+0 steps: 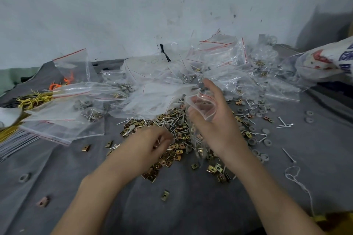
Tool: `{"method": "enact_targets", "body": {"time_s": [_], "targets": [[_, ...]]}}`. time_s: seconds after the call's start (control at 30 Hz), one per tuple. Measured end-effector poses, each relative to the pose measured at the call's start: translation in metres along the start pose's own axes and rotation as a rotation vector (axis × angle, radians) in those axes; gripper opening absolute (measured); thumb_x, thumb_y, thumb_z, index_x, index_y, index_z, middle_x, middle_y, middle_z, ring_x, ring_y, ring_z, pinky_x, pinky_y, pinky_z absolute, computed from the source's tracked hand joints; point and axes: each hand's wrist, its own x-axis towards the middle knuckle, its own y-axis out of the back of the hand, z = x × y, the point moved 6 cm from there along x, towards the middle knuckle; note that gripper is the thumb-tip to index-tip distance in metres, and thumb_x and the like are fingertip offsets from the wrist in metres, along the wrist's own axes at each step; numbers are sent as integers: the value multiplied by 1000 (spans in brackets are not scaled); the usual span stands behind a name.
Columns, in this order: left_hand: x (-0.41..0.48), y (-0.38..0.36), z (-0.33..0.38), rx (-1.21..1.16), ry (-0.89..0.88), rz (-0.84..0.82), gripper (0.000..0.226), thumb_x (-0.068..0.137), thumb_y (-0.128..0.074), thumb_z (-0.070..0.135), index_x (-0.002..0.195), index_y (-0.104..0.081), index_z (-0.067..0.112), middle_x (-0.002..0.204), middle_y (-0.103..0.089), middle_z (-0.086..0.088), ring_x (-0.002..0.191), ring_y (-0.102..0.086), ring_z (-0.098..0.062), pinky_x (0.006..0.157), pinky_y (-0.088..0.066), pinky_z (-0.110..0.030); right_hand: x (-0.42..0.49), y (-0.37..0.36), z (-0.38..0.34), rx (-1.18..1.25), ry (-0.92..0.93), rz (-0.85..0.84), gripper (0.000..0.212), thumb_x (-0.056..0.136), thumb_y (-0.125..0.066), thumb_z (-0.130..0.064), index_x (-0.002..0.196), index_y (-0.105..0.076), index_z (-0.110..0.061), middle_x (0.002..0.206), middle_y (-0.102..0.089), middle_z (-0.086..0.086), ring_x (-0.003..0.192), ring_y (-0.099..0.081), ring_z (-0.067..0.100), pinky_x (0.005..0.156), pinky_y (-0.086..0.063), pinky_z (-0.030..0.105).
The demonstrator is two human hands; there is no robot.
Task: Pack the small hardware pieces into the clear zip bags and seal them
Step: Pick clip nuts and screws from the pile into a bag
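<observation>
While the right hand (214, 126) gripped a small clear red-striped zip bag (202, 107), I watched the left hand (150, 144). It pinched a thin silver nail (158, 141) over brass-coloured clips (172, 151).

2 hands (L (150, 145), R (212, 122)), 1 held zip bag (199, 101), hardware pcs (172, 118) uncountable.

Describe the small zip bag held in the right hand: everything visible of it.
The small zip bag is thin clear plastic with a red line along its zip strip. It is crumpled, and its mouth looks open. The right hand grips it above the pile of clips and nails on the grey cloth. Its lower part is blurred, so any contents cannot be told.
</observation>
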Motion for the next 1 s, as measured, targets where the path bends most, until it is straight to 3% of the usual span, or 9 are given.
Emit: {"method": "enact_targets", "body": {"time_s": [0.1,0.17,0.27,0.4,0.57,0.7,0.83,1.0], "targets": [[-5,-10,-2,27,-46,-62,5,97,-56,36,99,-59,39,98,-59,15,100,-54,-4,92,-44,-28,2,1,-1,1,-2,7,66,94,-70,-19,146,-35,-40,105,-67,-23,102,-58,-14,84,-39,-1],[-7,-15,-2,66,-70,-67,24,96,-55,43,116,-62,32,102,-55,15,105,-51,-4,95,-41,-24,2,2,0,6,0,9,66,94,-70,-18,145,-34,-43,111,-67,-13,107,-60,-6,92,-42,7],[-7,-17,2,118,-109,-60,34,95,-53,49,124,-59,33,109,-53,12,109,-47,-5,96,-36,-20,3,3,0,1,6,26,66,94,-70,-19,145,-36,-43,111,-66,-16,110,-59,-5,94,-42,9],[-5,-24,8,189,-131,-44,36,96,-49,52,127,-55,34,114,-50,9,111,-45,-10,98,-38,-29,3,1,0,-3,9,23,68,94,-70,-18,149,-36,-39,110,-66,-17,111,-59,-6,100,-43,18],[-4,-28,13,202,-185,18,33,98,-49,47,125,-58,30,114,-49,8,107,-45,-13,93,-37,-26,3,0,2,-7,6,27,66,94,-71,-20,147,-37,-40,107,-66,-19,109,-59,-8,91,-41,4],[-2,-32,13,227,-189,-14,37,98,-47,48,132,-53,32,119,-45,7,111,-42,-12,97,-36,-29,4,2,3,-2,5,33,66,94,-71,-20,146,-37,-43,105,-67,-23,108,-59,-7,91,-42,7],[-2,-35,19,137,-172,27,26,98,-50,36,121,-55,25,113,-47,6,106,-44,-13,95,-37,-26,4,1,3,-28,22,34,65,94,-71,-21,146,-36,-42,103,-60,-44,105,-57,-16,83,-37,-2],[0,-37,24,137,-162,66,17,96,-48,30,111,-52,23,107,-50,8,102,-45,-13,93,-38,-27,5,1,6,-8,18,29,66,94,-70,-21,144,-35,-46,112,-61,-34,110,-58,-10,93,-42,10]]}}
